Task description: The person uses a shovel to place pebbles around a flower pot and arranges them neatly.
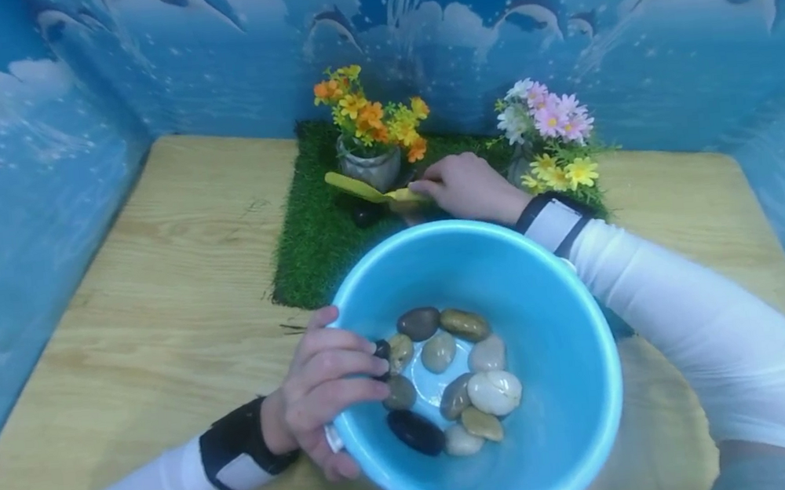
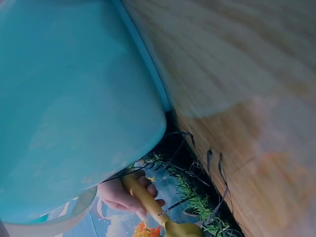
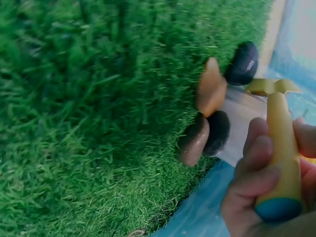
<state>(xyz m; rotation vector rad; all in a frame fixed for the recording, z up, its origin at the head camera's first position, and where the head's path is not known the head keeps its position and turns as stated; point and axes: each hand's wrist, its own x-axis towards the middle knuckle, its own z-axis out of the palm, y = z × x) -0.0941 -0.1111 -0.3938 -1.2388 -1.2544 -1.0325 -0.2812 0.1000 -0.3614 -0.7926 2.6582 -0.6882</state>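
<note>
My left hand (image 1: 331, 389) grips the left rim of a light blue bucket (image 1: 549, 324), fingers over the edge. Several smooth stones (image 1: 495, 391), black, white, grey and tan, lie on the bucket's bottom. Beyond the bucket my right hand (image 1: 475, 188) holds a yellow toy shovel (image 1: 356, 187) by its handle, whose end is blue in the right wrist view. On the artificial grass by the flowerpot lie an orange-brown stone (image 3: 211, 89), a reddish-brown stone (image 3: 194, 143) and two black stones (image 3: 243, 64). The shovel's blade is near them; contact cannot be told.
A pot of orange and yellow flowers (image 1: 366, 121) stands on the green grass mat (image 1: 307, 245). Pink, white and yellow flowers (image 1: 551, 127) stand to its right, close to my right forearm. The wooden table (image 1: 177, 297) meets blue dolphin-print walls (image 1: 220, 72) behind and at the sides.
</note>
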